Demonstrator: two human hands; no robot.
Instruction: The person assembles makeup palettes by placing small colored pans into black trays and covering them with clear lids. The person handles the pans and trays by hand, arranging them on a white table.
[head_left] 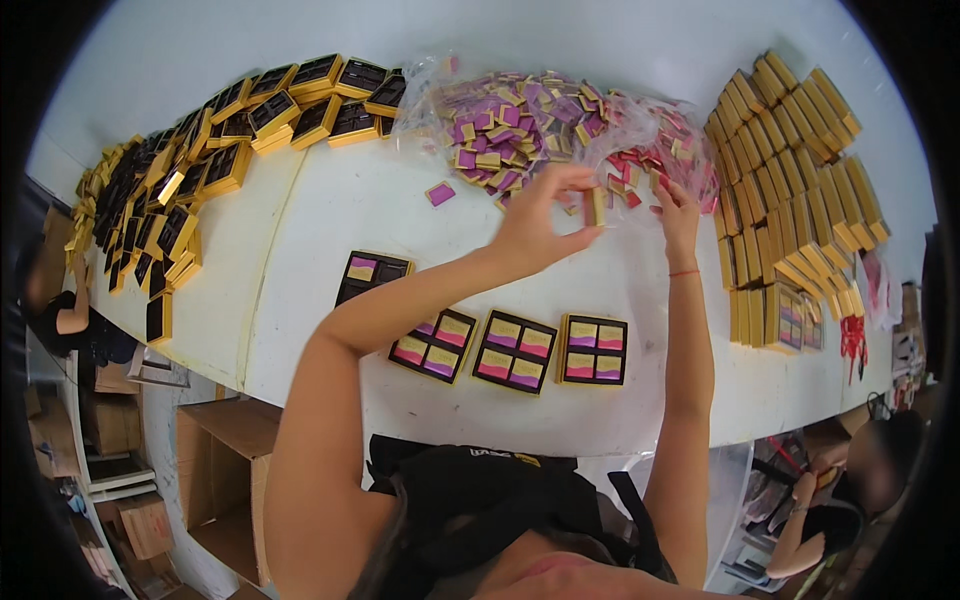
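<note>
My left hand (pixel 538 230) is raised over the table, with thumb and fingers closed on a small gold-wrapped packet (pixel 595 207) by its edges. To its right, my right hand (pixel 680 218) pinches another small gold-and-red packet (pixel 656 183) beside the heap of red packets (pixel 680 145). Three gold-edged boxes stand in a row before me: the left box (pixel 436 346), partly behind my left forearm, the middle box (pixel 515 352) and the right box (pixel 594 350). Each holds pink and purple packets. A further box (pixel 350 290) has a packet in one compartment; my forearm hides part of it.
Purple packets (pixel 500 130) spill from clear plastic at the back. Open black-lined boxes (pixel 230 165) pile up at left, and closed gold boxes (pixel 790 190) stack at right. A cardboard carton (pixel 225 480) stands below the table edge. Other people sit at far left and lower right.
</note>
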